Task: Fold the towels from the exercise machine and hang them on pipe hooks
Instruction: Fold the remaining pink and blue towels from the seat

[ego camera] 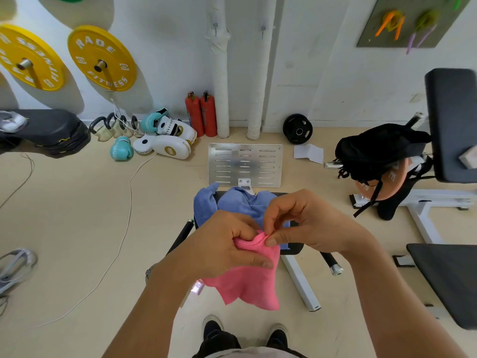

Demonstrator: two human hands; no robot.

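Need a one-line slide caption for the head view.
Both hands pinch a pink towel above a blue towel on the machine.

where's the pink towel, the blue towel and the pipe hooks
pink towel (254, 285): head view, on its hanging lower half
blue towel (237, 202): head view, on its crumpled middle
pipe hooks (215, 28): head view, on the left pipe's hook
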